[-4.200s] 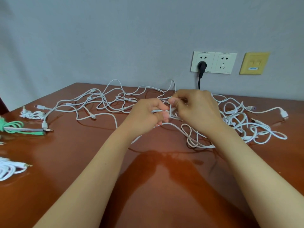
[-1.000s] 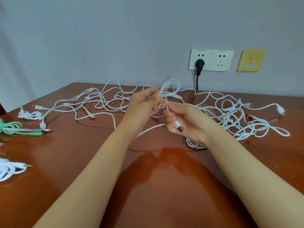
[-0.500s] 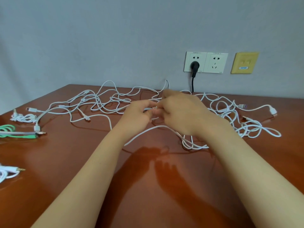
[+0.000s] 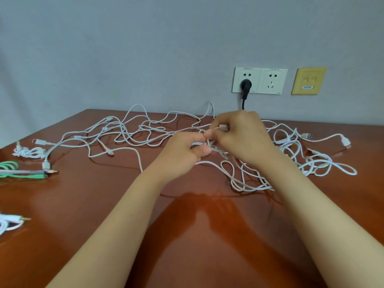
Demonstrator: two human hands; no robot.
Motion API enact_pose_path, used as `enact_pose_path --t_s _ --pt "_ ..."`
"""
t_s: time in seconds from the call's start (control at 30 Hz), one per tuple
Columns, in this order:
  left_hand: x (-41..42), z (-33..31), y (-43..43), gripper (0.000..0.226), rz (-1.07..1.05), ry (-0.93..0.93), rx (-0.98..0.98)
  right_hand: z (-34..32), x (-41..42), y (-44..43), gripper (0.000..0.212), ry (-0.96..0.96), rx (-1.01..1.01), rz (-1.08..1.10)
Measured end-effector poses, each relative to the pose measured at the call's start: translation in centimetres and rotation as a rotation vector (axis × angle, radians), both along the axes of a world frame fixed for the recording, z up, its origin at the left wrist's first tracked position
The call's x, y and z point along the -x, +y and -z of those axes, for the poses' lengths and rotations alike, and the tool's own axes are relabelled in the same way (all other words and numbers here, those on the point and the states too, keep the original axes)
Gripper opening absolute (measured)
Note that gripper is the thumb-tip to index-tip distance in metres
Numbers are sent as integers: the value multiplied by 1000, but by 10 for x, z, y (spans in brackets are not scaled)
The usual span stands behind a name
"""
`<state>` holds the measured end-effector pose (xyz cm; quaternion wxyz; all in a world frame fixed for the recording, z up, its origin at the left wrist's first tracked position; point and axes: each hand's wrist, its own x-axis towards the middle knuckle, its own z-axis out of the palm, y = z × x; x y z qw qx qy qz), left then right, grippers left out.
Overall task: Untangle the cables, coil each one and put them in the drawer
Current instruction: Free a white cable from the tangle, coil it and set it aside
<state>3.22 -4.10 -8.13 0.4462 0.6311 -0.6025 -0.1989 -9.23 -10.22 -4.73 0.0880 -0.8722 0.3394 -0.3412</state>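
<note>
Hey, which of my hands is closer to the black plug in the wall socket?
Right. The right hand is almost straight below the black plug; the left hand is lower and further left, nearer the person. Both grip the white cables.

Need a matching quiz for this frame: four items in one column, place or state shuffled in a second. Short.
Things:
1. green cable
2. black plug
3. yellow wall plate
4. white cable tangle

Places or states:
A. in the left wall socket
B. gripped by the left hand and right hand
C. at the left edge of the table
D. furthest right on the wall

Pairs: 1-C, 2-A, 3-D, 4-B
</note>
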Motion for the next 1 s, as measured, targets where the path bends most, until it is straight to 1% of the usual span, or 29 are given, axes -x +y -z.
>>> enact_pose_path --t_s 0.1,0.17,0.27,0.3,0.37,0.43,0.57,0.63,0.77,0.87,0.93,1.0 --pt "5 -1 0 19 -16 -32 10 -2 3 -7 10 -144 -227 -13" --pt "6 -1 -1 23 -36 -46 33 -4 6 -7 9 -245 -488 -46" --pt "7 -3 0 30 1 59 54 -6 8 -14 15 -390 -922 -128" --pt "8 -4 0 34 21 97 58 -6 9 -17 15 -413 -1034 -157" --pt "9 -4 1 40 53 159 69 -5 10 -22 6 -452 -1192 -215" --pt "11 -2 0 40 65 186 74 -1 12 -24 7 -457 -1252 -250" --pt "12 0 -1 38 47 221 74 4 16 -24 10 -345 -1199 -237" --pt "12 0 -2 37 21 225 91 4 16 -27 5 -380 -1264 -244" --pt "11 0 -3 36 -13 311 174 3 16 -26 19 -461 -1342 -221" --pt "11 -2 0 38 16 425 222 4 14 -21 17 -506 -1391 -230" --pt "11 -3 0 39 35 514 242 7 11 -20 16 -589 -1498 -272" --pt "12 -2 -1 38 51 575 249 11 8 -19 9 -653 -1611 -338"
